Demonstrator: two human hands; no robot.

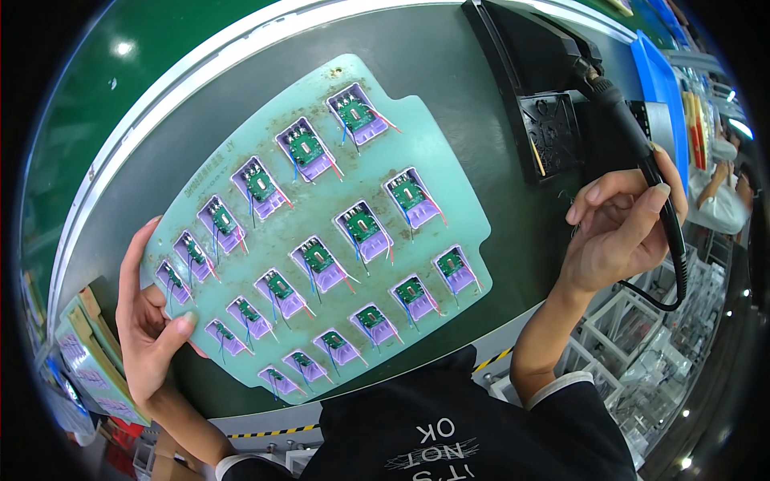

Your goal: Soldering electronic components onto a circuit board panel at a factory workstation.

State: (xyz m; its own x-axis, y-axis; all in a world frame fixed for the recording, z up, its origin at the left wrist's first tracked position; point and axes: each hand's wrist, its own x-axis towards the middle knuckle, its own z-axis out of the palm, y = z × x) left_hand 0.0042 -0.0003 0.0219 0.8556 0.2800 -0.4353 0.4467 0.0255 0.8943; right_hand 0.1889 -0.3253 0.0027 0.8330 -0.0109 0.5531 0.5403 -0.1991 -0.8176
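My left hand [152,333] grips the left edge of a pale green fixture board [433,128], thumb on top and fingers behind. Set in the board are rows of small purple plastic housings [367,132], each with a green circuit board [305,147] and thin red, white, blue and black wires. The board lies tilted over the bench. On the right, my right hand [622,228] is closed around the rear of a black soldering iron [622,112]. The front end of the iron is at its holder [588,70]; its tip is hidden. A black cable [683,276] loops below the hand.
A black station with a tray [549,132] stands at the back right, with a thin stick in it. Beside it is a blue bin [658,72]. Another fixture board [100,361] sits at far left. Clear plastic frames [630,321] are stacked at lower right. A person [718,200] is farther off.
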